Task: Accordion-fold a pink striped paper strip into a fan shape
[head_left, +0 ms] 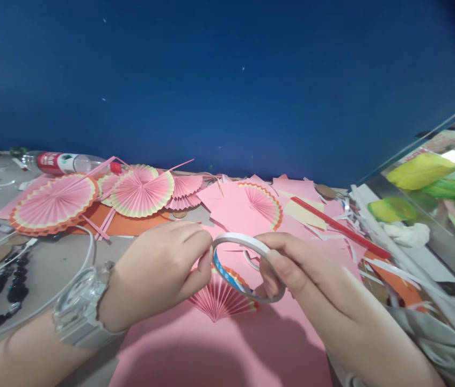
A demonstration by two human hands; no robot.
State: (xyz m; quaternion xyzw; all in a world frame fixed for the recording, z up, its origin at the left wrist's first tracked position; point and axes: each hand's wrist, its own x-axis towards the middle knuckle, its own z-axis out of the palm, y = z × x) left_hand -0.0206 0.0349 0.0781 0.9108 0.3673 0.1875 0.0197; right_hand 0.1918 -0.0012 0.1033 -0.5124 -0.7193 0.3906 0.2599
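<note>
A roll of white tape [243, 240] with a blue-printed inner core is held up over the table. My right hand [291, 269] grips its right side, thumb outside and fingers reaching into the ring. My left hand [171, 263], wearing a clear watch [84, 306], is closed with its fingertips at the roll's left edge; whether it pinches the tape end I cannot make out. Below the roll lies a folded pink paper fan [216, 303] with an orange and yellow edge. It rests on a large pink paper sheet [219, 355].
Round pleated fans [142, 193] and a plastic bottle [70, 162] lie at the back left. A bead bracelet [15, 290] and a white cable [90, 247] are on the left. A red stick [340, 228] crosses paper scraps at right. A blue partition [227, 91] stands behind.
</note>
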